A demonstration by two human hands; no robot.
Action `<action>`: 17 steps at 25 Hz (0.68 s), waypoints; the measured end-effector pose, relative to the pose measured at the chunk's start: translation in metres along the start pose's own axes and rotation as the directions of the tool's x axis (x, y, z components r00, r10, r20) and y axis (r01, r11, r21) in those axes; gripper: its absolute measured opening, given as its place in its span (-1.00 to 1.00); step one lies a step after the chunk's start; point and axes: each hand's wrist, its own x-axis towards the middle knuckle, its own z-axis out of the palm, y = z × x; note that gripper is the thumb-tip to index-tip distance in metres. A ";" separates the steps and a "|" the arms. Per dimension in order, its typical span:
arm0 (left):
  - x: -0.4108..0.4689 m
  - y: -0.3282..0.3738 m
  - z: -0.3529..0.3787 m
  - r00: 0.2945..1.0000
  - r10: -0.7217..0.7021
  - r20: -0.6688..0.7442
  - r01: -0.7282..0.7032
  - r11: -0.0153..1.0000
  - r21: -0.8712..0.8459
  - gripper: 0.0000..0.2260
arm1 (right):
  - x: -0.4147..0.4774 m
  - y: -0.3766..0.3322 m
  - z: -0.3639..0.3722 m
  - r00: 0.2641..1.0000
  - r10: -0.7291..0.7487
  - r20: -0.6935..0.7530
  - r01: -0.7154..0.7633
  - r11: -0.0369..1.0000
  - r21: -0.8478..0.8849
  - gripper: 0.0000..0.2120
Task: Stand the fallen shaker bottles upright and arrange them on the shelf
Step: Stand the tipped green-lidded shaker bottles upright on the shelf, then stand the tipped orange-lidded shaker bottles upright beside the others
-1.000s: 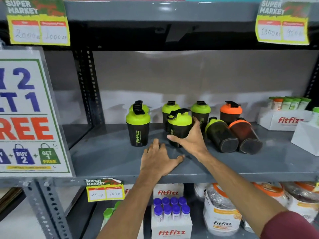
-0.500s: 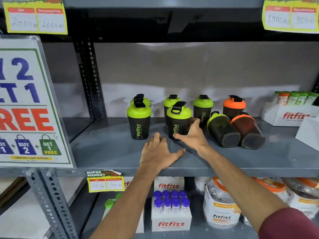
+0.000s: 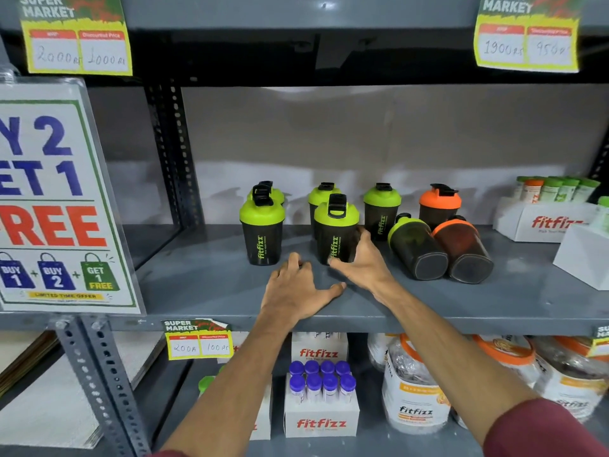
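Observation:
On the grey shelf (image 3: 204, 285) several black shaker bottles with green lids stand upright. My right hand (image 3: 361, 262) is wrapped around the base of the front middle green-lidded bottle (image 3: 334, 225), which stands upright. My left hand (image 3: 296, 291) lies flat on the shelf, fingers spread, just in front of it. Another upright green-lidded bottle (image 3: 262, 230) stands to the left. To the right, a green-lidded bottle (image 3: 417, 247) and an orange-lidded bottle (image 3: 463, 250) lie on their sides, bases toward me. An orange-lidded bottle (image 3: 438, 206) stands upright behind them.
White fitfizz boxes (image 3: 540, 222) with small tubes sit at the shelf's right end. A large promotional sign (image 3: 56, 199) hangs at the left. The lower shelf holds a box of purple-capped vials (image 3: 321, 394) and large jars (image 3: 415, 390). A perforated upright post (image 3: 173, 153) stands at the back left.
My right hand tipped the front green-lidded bottle from tilted to upright and slid down to its base. My left hand stayed flat on the shelf.

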 end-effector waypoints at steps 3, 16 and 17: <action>-0.005 0.010 0.001 1.000 0.005 -0.018 -0.004 1.000 0.018 -0.26 | -0.020 0.007 -0.022 0.959 -0.252 -0.131 0.230 0.960 -0.160 -0.13; 0.016 0.113 0.044 0.977 0.173 0.124 -0.178 0.983 0.032 -0.25 | 0.000 0.026 -0.108 0.990 -0.023 -0.143 -0.094 0.646 -0.758 -0.13; 0.016 0.112 0.045 0.977 0.174 0.122 -0.180 0.983 0.038 -0.24 | -0.001 0.028 -0.108 0.986 -0.052 -0.161 -0.086 0.664 -0.743 -0.11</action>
